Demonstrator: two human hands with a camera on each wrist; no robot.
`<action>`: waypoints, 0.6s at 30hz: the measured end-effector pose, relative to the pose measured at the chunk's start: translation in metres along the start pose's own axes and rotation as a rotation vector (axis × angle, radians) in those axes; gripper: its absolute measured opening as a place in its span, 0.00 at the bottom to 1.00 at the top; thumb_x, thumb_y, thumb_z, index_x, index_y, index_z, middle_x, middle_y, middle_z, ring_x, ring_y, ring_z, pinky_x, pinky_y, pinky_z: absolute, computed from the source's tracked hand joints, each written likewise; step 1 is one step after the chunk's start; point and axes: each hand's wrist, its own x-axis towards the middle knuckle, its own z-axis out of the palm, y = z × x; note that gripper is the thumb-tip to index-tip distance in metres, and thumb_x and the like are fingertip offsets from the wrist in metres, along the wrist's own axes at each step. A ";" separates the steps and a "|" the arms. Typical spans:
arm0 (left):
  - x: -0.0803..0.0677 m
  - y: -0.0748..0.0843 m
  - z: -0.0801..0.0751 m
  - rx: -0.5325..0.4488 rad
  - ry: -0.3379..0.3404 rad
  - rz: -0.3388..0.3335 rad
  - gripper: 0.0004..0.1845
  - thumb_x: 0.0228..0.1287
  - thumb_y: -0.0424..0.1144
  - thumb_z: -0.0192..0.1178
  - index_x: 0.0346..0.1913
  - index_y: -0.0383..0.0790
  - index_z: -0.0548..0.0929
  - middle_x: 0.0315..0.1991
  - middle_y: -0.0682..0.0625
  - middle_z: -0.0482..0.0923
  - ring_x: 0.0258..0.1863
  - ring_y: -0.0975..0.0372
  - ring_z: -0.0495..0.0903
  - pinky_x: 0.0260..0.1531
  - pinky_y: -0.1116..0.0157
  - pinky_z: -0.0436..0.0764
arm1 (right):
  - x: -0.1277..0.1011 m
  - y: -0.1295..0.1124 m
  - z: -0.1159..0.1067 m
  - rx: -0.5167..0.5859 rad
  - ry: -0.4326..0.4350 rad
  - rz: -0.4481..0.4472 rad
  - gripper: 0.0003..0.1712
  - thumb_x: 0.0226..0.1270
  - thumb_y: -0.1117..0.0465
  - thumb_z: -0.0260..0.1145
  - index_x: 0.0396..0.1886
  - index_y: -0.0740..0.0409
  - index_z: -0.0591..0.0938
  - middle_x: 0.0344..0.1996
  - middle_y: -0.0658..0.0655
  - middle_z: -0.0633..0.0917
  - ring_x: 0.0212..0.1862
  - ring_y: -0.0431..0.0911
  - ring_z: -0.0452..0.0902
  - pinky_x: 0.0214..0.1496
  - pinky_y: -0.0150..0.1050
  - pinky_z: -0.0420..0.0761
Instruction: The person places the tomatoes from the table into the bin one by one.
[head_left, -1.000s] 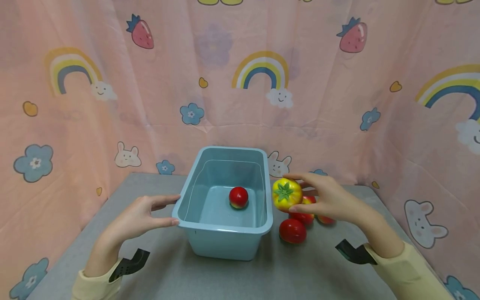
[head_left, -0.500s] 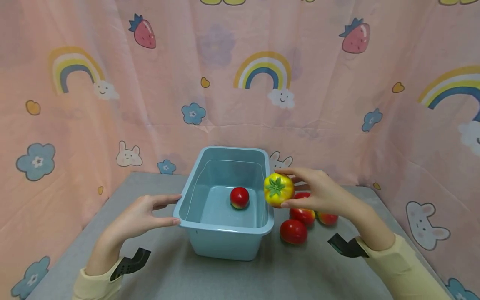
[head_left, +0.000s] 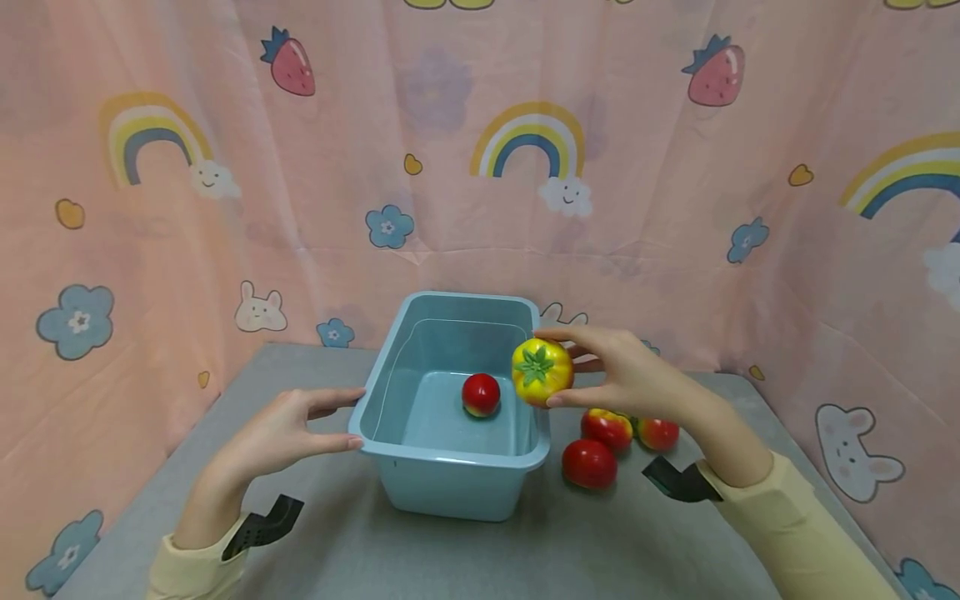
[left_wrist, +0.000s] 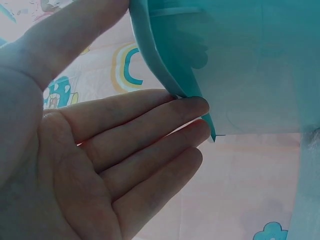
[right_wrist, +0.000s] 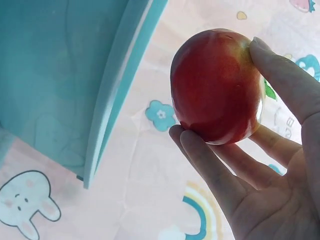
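My right hand (head_left: 637,383) comes in from the right with the forearm angled up off the table (head_left: 450,550), thumb and fingers curled round the tomato (head_left: 542,372) — yellow on top with a green star, red underneath in the right wrist view. I see the tomato raised above the bin's (head_left: 450,454) right rim, partly over the inside. My left hand (head_left: 281,429) is flat and relaxed, fingers straight, with the fingertips (left_wrist: 192,107) touching the bin's left rim at its near corner. One red fruit (head_left: 480,394) sits on the bin floor toward the far right; the rest of the floor is bare. Three more fruits (head_left: 611,442) lie clustered just right of the bin, under my right wrist. Pink cloth (head_left: 450,167) closes in the far side and both flanks.
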 end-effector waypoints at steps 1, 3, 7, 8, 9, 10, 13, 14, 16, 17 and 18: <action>0.000 0.000 0.000 -0.001 0.000 0.001 0.35 0.53 0.57 0.67 0.62 0.41 0.76 0.57 0.50 0.78 0.58 0.52 0.76 0.60 0.53 0.75 | 0.001 -0.001 0.000 -0.004 0.002 -0.007 0.41 0.50 0.49 0.75 0.65 0.49 0.71 0.58 0.51 0.78 0.53 0.46 0.80 0.46 0.36 0.85; 0.000 0.001 0.000 -0.004 0.002 0.004 0.35 0.53 0.56 0.68 0.62 0.41 0.76 0.57 0.50 0.78 0.58 0.52 0.77 0.60 0.53 0.75 | 0.003 -0.003 0.000 -0.010 0.004 -0.021 0.41 0.51 0.49 0.75 0.65 0.50 0.71 0.58 0.51 0.78 0.53 0.46 0.80 0.47 0.36 0.85; 0.000 0.001 0.000 -0.006 0.001 0.007 0.35 0.53 0.56 0.68 0.62 0.40 0.76 0.58 0.50 0.78 0.58 0.53 0.76 0.60 0.54 0.75 | 0.007 -0.006 0.000 -0.012 -0.004 -0.033 0.40 0.51 0.48 0.75 0.64 0.49 0.72 0.58 0.50 0.78 0.54 0.46 0.80 0.47 0.36 0.85; 0.000 0.001 0.000 -0.008 0.001 0.008 0.35 0.53 0.56 0.68 0.62 0.40 0.76 0.58 0.50 0.78 0.58 0.53 0.76 0.60 0.54 0.75 | 0.008 -0.006 0.000 -0.012 -0.008 -0.033 0.40 0.51 0.48 0.75 0.64 0.49 0.72 0.58 0.50 0.78 0.54 0.46 0.80 0.47 0.36 0.85; 0.000 0.001 0.000 -0.008 0.001 0.008 0.35 0.53 0.56 0.68 0.62 0.40 0.76 0.58 0.50 0.78 0.58 0.53 0.76 0.60 0.54 0.75 | 0.009 -0.006 0.000 -0.012 -0.011 -0.032 0.40 0.51 0.48 0.75 0.64 0.48 0.71 0.58 0.49 0.78 0.54 0.46 0.79 0.47 0.36 0.85; 0.000 0.001 0.000 -0.008 0.001 0.008 0.35 0.53 0.56 0.68 0.62 0.40 0.76 0.58 0.50 0.78 0.58 0.53 0.76 0.60 0.54 0.75 | 0.010 -0.007 0.000 -0.014 -0.013 -0.032 0.40 0.51 0.47 0.75 0.64 0.47 0.71 0.58 0.49 0.78 0.54 0.45 0.79 0.47 0.36 0.85; 0.000 0.000 0.000 -0.007 0.001 0.006 0.35 0.53 0.56 0.68 0.62 0.40 0.76 0.57 0.50 0.78 0.58 0.53 0.77 0.60 0.54 0.75 | 0.014 -0.007 0.000 -0.017 -0.018 -0.029 0.40 0.51 0.47 0.75 0.64 0.46 0.71 0.58 0.49 0.77 0.53 0.45 0.79 0.47 0.35 0.85; 0.000 0.000 0.000 -0.005 0.001 0.006 0.35 0.53 0.56 0.68 0.62 0.41 0.76 0.57 0.50 0.78 0.58 0.53 0.77 0.60 0.54 0.75 | 0.015 -0.007 -0.001 -0.017 -0.020 -0.029 0.40 0.51 0.47 0.75 0.64 0.46 0.71 0.58 0.49 0.77 0.53 0.45 0.79 0.47 0.35 0.85; 0.000 0.000 0.000 -0.004 0.000 0.005 0.35 0.53 0.56 0.67 0.62 0.41 0.76 0.57 0.50 0.78 0.58 0.53 0.77 0.60 0.55 0.75 | 0.017 -0.008 -0.001 -0.017 -0.019 -0.032 0.40 0.51 0.47 0.75 0.64 0.47 0.71 0.58 0.49 0.77 0.53 0.45 0.79 0.46 0.35 0.85; 0.000 0.000 -0.001 -0.002 0.000 0.005 0.35 0.53 0.56 0.67 0.62 0.41 0.76 0.57 0.50 0.78 0.58 0.53 0.77 0.60 0.55 0.75 | 0.018 -0.008 -0.001 -0.015 -0.020 -0.036 0.40 0.51 0.47 0.75 0.64 0.47 0.71 0.57 0.49 0.77 0.52 0.45 0.79 0.46 0.35 0.85; 0.000 0.001 -0.001 -0.002 0.000 0.006 0.35 0.53 0.57 0.67 0.62 0.41 0.76 0.57 0.50 0.78 0.58 0.53 0.77 0.60 0.54 0.75 | 0.019 -0.008 -0.001 -0.012 -0.020 -0.040 0.40 0.51 0.48 0.75 0.64 0.48 0.71 0.57 0.50 0.78 0.52 0.45 0.79 0.46 0.36 0.86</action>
